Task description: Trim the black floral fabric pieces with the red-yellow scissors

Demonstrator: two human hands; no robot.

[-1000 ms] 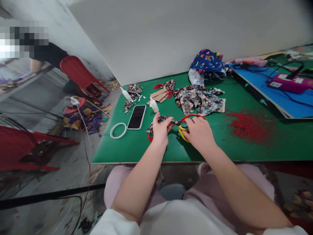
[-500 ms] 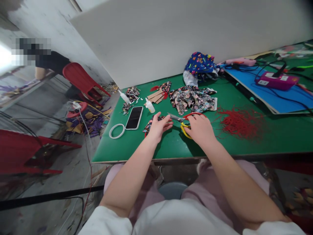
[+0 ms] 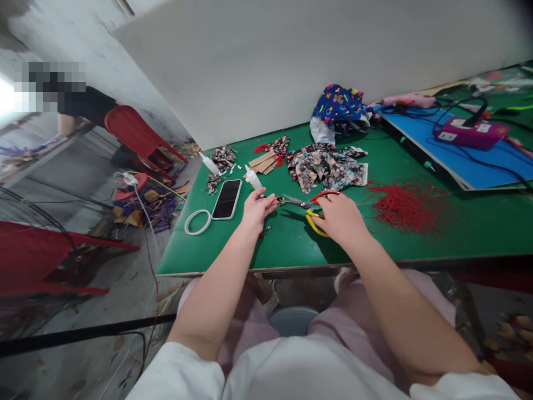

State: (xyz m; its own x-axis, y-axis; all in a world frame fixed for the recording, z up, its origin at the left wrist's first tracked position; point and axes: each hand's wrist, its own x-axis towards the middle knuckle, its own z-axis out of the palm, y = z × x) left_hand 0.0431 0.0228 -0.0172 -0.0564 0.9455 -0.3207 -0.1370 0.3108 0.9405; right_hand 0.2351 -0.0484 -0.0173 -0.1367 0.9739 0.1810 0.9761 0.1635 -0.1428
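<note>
Right hand (image 3: 342,218) has its grip around the scissors (image 3: 306,205), which point left of it at the floral cloth scrap (image 3: 280,200) pinched just beyond their tips by the left hand (image 3: 254,212).

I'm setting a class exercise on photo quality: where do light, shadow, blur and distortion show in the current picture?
Head view: glare whites out part of the left edge; a dark shadow lies on the green table beneath the right hand. Head view: the red thread pile smears at its right; the scissors look sharper. Head view: the lower-left red chair appears stretched and soft.
</note>
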